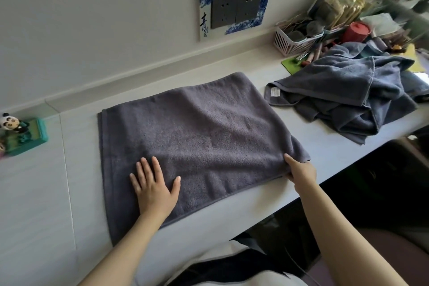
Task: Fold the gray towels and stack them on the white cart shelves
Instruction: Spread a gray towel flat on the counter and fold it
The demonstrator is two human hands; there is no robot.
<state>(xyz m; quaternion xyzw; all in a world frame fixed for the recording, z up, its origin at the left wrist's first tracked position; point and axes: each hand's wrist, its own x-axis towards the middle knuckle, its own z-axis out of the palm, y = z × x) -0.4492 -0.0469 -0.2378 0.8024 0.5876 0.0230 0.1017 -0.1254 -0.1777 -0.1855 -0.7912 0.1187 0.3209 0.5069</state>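
The left hand (154,189) lay flat on the gray towel (197,141), fingers straight and spread, pressing the cloth down near its near edge. The right hand (300,170) pinched the towel's near right corner, thumb on top and fingers tucked beneath the hem. That one towel was spread on the white surface (46,204), folded into a rough rectangle with its far edge close to the wall.

To its right, apart from it, sat one rumpled heap of gray towels (357,97); how many pieces made it up could not be told, though one white label showed on a corner. Beyond the heap stood one pink slotted basket (292,42) of brushes and one red round container (356,31) among blurred clutter.

On the wall above the towel hung one blue-and-white plate (234,4) framing two gray sockets. At the far left of the surface stood one panda figurine (10,123) beside a teal box (30,137).
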